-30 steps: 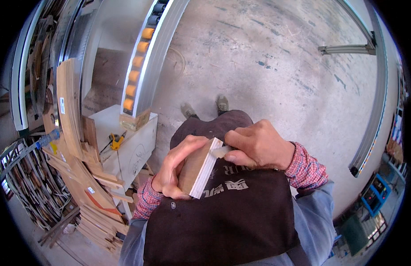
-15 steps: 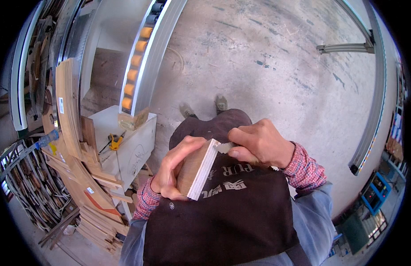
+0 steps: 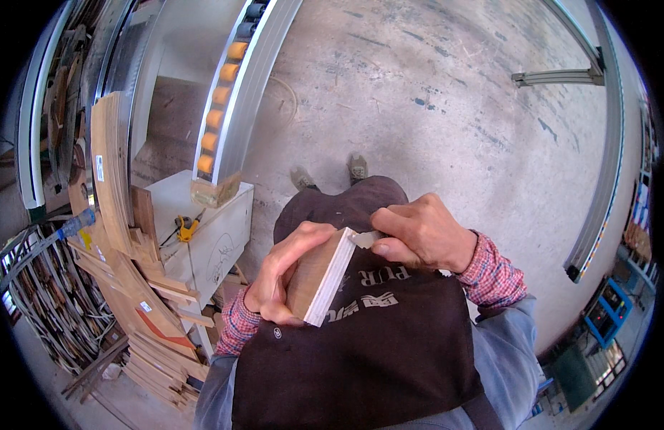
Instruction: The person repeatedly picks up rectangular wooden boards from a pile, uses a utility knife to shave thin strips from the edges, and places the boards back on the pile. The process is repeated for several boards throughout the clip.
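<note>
My left hand point(image 3: 283, 272) is wrapped around a small wooden board point(image 3: 314, 276) with a brown wood-grain face and a pale, layered edge. The board is tilted in front of my dark apron point(image 3: 361, 358). Pinched between the thumb and fingers of my right hand point(image 3: 425, 233) is a small flat grey blade point(image 3: 364, 239). The blade's tip meets the far corner of the board, at the end of the pale edge. My palm and fingers cover the board's left side, and the rest of the blade is hidden in my right hand.
At left stands a white cabinet point(image 3: 231, 229) with a yellow-and-black hand tool point(image 3: 187, 228) on it. Beside it, wooden panels point(image 3: 110, 172) lean over stacked boards point(image 3: 156, 358). A metal rail with orange rollers point(image 3: 212, 118) runs ahead. A metal frame point(image 3: 608, 150) borders the right.
The board and the blade have shifted very slightly to the right, with the blade still at the board's far corner. Both hands keep their grip.
</note>
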{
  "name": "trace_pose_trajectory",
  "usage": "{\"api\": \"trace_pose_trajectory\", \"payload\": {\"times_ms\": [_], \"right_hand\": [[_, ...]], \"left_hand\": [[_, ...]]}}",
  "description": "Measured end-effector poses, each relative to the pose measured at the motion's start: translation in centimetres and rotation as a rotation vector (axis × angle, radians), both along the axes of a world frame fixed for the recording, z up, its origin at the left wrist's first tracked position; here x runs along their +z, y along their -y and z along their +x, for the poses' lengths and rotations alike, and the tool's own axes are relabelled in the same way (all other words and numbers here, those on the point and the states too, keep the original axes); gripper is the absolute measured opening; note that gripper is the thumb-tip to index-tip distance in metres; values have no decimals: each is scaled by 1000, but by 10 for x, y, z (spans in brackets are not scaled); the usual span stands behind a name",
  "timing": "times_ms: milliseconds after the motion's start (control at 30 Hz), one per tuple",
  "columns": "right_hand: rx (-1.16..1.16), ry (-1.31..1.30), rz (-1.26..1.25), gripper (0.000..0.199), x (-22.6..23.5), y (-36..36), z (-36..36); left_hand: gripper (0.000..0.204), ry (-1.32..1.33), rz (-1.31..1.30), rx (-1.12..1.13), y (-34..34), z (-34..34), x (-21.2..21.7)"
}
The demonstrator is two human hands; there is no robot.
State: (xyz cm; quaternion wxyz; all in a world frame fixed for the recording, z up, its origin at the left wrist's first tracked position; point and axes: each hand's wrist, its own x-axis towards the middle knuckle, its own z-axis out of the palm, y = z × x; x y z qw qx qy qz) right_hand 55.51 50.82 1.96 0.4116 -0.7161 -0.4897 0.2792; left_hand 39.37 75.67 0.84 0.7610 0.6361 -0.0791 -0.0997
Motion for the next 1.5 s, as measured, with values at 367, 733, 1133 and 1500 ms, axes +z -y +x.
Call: {"api": "trace_pose_trajectory", "payload": {"times_ms": [367, 733, 1133, 1500], "right_hand": [[8, -6, -19, 36, 0, -1, -5], [-247, -176, 17, 41, -46, 3, -2], [-278, -1181, 37, 51, 24, -44, -21], [-285, -1253, -16, 30, 3, -66, -22]], "left_hand": [[110, -25, -59, 30, 1, -4, 0], [105, -66, -22, 18, -1, -8, 7], [115, 100, 443, 114, -7, 0, 25], [114, 149, 462, 180, -5, -14, 9]]}}
